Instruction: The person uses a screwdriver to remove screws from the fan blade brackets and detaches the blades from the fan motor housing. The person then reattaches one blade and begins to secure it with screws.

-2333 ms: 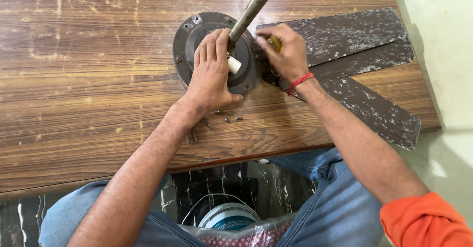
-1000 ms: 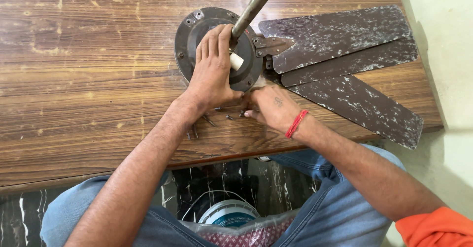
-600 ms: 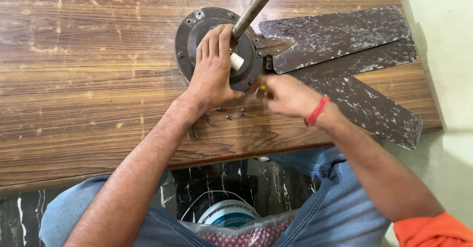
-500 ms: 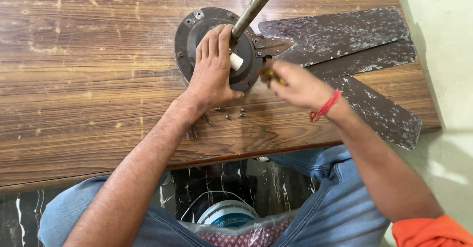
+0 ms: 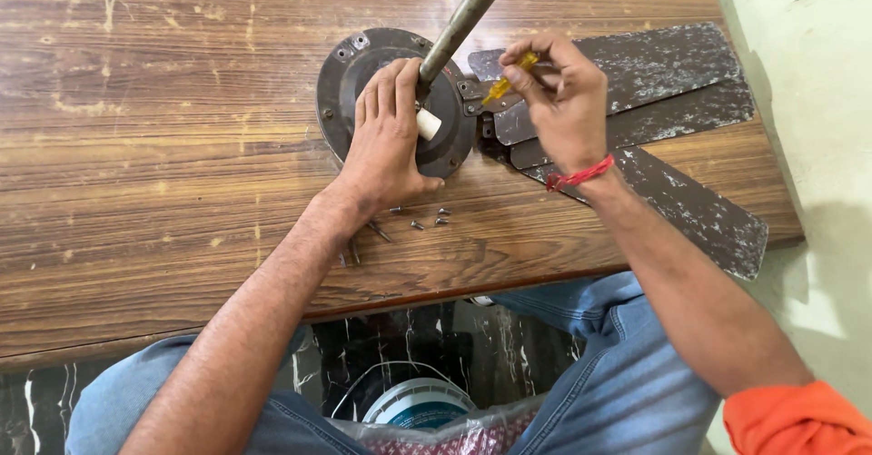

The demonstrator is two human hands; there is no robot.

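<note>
A dark round ceiling fan motor (image 5: 350,74) lies on the wooden table (image 5: 154,173) with a grey metal rod (image 5: 463,19) rising from its centre. My left hand (image 5: 386,142) lies flat on the motor, fingers spread beside the rod and a white plastic piece (image 5: 427,124). My right hand (image 5: 563,101) grips a small yellow-handled screwdriver (image 5: 504,83), its tip pointed at the blade bracket (image 5: 472,92) on the motor's right side. Three worn brown blades (image 5: 672,101) fan out to the right, stacked over each other.
Several small screws (image 5: 427,219) lie on the table just below the motor, near my left wrist. Below the table edge are my jeans-clad legs and a white bucket (image 5: 418,405) over a plastic bag. A pale wall (image 5: 808,83) borders the table's right side.
My right hand came down to the loose screws, then rose back up to the blade bracket with the screwdriver. My left hand stayed on the motor.
</note>
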